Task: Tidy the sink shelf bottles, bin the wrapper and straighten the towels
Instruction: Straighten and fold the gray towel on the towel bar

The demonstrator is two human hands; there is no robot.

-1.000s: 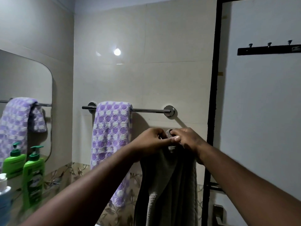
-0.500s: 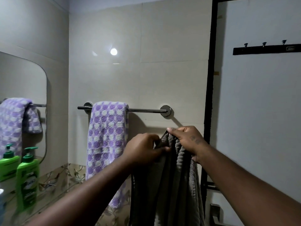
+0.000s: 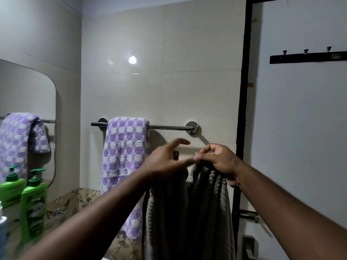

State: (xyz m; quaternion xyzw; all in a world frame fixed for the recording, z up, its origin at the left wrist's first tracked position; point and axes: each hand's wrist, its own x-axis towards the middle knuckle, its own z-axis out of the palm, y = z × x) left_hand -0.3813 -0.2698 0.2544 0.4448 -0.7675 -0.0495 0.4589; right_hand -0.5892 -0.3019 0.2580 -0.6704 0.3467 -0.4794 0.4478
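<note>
- Far left: a green pump bottle [image 3: 33,205] stands on the sink shelf, doubled in the rounded mirror [image 3: 28,109]. A white-and-blue bottle [image 3: 2,229] is cut off at the frame edge. No wrapper or bin in view, so you can't judge those steps from here.
- The lilac-and-white dotted towel [image 3: 124,162] hangs over the chrome wall rail [image 3: 169,127], bunched at its left end. It looks fairly even, though the rail's right stretch is bare.
- You're on the towel step. Your left hand [image 3: 165,162] has its fingers spread and loose, gripping nothing, just beside the cloth.
- Your right hand [image 3: 220,159] is clenched on the top edge of the grey ribbed towel [image 3: 189,212], which hangs below the rail, not on it.
- Next move, as I read it: take a second corner with the left, spread the top edge, lift it over the bare part of the rail.
- Room: cream glossy wall tiles with a lamp glare, floral border low down, black door frame [image 3: 242,109], and a black hook strip [image 3: 308,57] on the white door at right.
</note>
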